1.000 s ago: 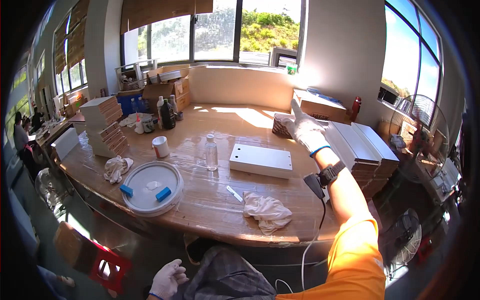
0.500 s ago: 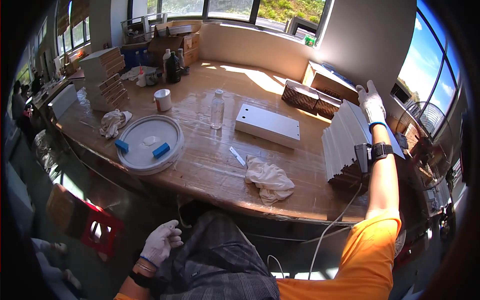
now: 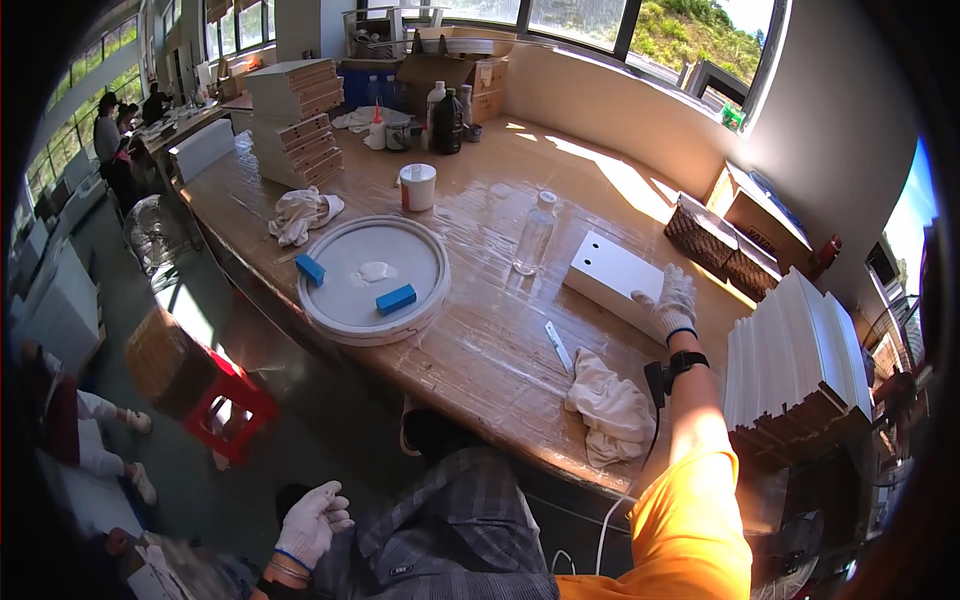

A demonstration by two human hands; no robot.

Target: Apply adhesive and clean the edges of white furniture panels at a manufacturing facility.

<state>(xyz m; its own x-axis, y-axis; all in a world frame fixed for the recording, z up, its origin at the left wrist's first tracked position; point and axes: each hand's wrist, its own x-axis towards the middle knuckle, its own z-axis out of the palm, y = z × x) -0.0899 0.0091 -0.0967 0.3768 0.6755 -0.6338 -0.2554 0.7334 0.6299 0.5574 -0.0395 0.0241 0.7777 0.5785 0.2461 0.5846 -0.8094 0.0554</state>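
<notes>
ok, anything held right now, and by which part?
Nothing visibly held. The open right hand is at the right end of the white box, contact unclear; the left hand shows nothing in it.

A white rectangular box [image 3: 608, 284] on the glossy brown surface [image 3: 490, 322] is partly covered by the white-gloved right hand [image 3: 670, 304]; the white-gloved left hand [image 3: 310, 525] is held low, near grey checked trousers [image 3: 440, 520], apart from the box.

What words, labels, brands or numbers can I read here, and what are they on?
Right carton: dark lettering, which I won't copy out.
Trouser tag: too small to read.
White strip: marks too small to read.
Black bottle: any label too blurred to read.
White box by the right hand: no lettering visible.
</notes>
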